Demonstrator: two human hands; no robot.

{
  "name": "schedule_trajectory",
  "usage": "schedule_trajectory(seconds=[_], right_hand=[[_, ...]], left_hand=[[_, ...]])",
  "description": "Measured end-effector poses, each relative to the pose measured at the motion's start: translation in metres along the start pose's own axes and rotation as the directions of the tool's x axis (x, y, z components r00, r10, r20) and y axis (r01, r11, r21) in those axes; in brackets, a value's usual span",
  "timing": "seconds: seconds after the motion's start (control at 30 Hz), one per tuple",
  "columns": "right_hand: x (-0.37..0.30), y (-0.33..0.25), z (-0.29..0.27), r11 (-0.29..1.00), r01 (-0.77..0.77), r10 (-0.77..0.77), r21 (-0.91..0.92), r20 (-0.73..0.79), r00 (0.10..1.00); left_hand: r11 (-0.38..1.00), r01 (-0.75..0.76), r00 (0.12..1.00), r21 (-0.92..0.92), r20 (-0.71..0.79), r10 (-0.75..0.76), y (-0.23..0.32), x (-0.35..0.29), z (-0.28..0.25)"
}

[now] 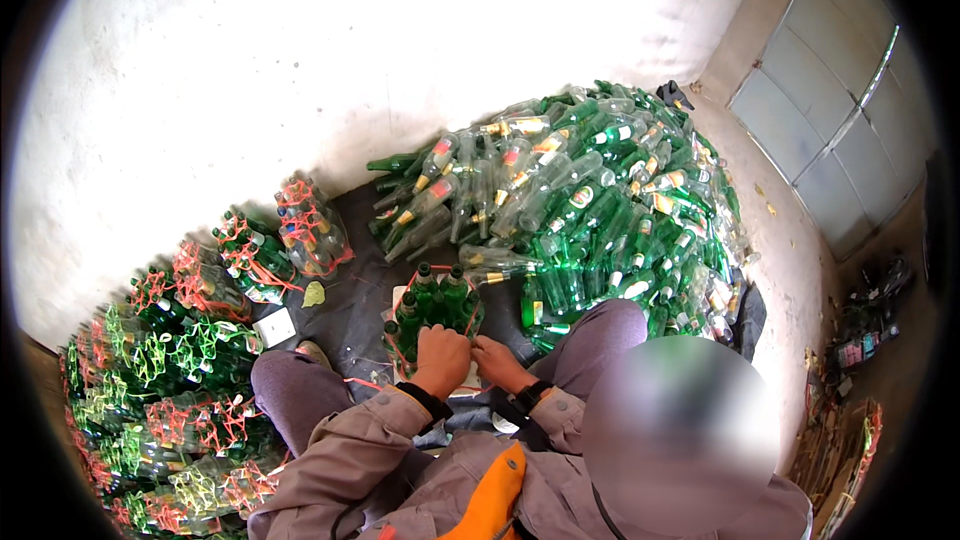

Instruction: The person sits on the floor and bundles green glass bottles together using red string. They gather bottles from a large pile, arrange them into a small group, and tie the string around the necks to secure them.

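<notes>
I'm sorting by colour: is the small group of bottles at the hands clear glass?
No, the bottles at the left hand and right hand are green.

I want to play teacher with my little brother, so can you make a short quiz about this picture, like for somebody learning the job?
1. Pick one. Where are the person's left hand and right hand?
A) On the metal door
B) At the near side of the small cluster of green bottles
C) On the white wall

2. True or false? The tied bottle bundles are on the person's left.

3. Fill in the gap. The big loose bottle pile mixes green glass with ____ glass.

Key:
1. B
2. True
3. Clear
</notes>
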State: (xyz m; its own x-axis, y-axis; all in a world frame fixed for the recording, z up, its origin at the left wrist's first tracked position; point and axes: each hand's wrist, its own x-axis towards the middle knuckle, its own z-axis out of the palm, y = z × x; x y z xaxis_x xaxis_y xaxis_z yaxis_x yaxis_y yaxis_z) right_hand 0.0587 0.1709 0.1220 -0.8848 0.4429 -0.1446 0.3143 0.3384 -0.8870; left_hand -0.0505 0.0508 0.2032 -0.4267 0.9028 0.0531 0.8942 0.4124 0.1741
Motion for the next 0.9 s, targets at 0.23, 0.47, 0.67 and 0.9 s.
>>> schedule_trajectory(seconds=[0.23,0.47,0.67,0.9], right_hand=[[-0.012,-0.028,-0.007,0.994,-0.017,0.019,-0.108,0.018,1.000],[-0.004,0.001,0.001,0.996,-0.069,0.072,0.058,-0.053,0.996],[0.000,-0.005,0.008,0.989,-0.128,0.122,-0.081,-0.071,0.990],[0.013,0.021,0.025,0.987,-0.163,0.163,-0.009,0.013,0.987]], left_hand=[[1.000,-0.029,0.998,0.004,-0.050,0.029,-0.010,0.000,0.002],[1.000,0.001,0.999,0.001,-0.032,-0.001,-0.010,0.003,0.005],[1.000,-0.022,1.000,-0.017,0.004,0.022,-0.011,0.005,0.005],[0.998,-0.054,0.995,-0.020,0.079,0.056,-0.021,0.010,0.016]])
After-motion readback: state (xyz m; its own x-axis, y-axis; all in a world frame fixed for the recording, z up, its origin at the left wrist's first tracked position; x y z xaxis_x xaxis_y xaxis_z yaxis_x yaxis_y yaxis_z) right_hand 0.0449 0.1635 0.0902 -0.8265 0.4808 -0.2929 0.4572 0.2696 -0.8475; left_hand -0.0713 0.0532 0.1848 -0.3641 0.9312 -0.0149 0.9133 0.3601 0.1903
